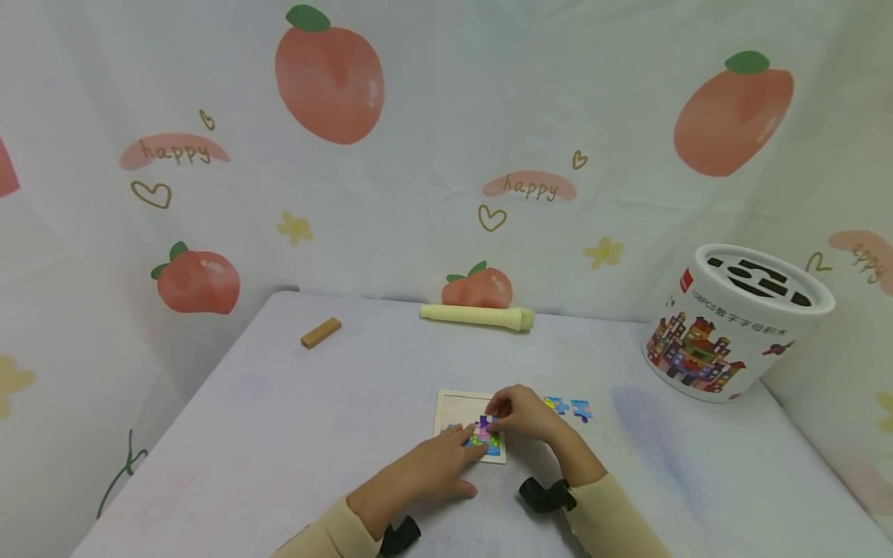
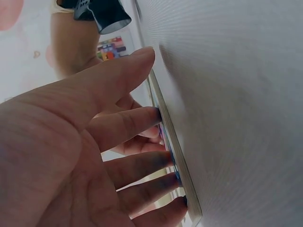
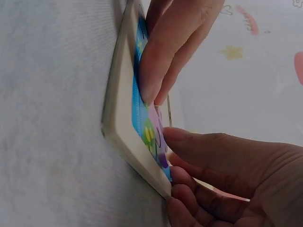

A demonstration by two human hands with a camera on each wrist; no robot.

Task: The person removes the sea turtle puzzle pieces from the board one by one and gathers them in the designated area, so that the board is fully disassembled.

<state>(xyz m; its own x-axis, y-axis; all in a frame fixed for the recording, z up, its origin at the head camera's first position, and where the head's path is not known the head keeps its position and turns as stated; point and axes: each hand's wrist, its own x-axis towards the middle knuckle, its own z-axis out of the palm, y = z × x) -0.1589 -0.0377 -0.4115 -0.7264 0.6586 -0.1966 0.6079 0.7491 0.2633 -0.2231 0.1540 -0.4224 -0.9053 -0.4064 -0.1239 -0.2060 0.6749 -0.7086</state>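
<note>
Your left hand (image 1: 441, 463), fingers straight, rests on the puzzle (image 1: 494, 448) beneath, likely steadying it within the tray (image 1: 455, 406); your right hand (image 1: 529, 415) curls its fingers alongside; pinching or not, cannot tell.

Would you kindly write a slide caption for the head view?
Left hand resting on a partly assembled jigsaw in a wooden tray, right hand touching it, loose pieces lying nearby.

I am seeing blue, purple, pink and green on the puzzle (image 1: 494, 445). The white curtain (image 1: 418, 178) is showing red fruits (image 1: 330, 85) and yellow flowers (image 1: 294, 229). Both sleeves (image 1: 615, 515) are looking cream.
</note>
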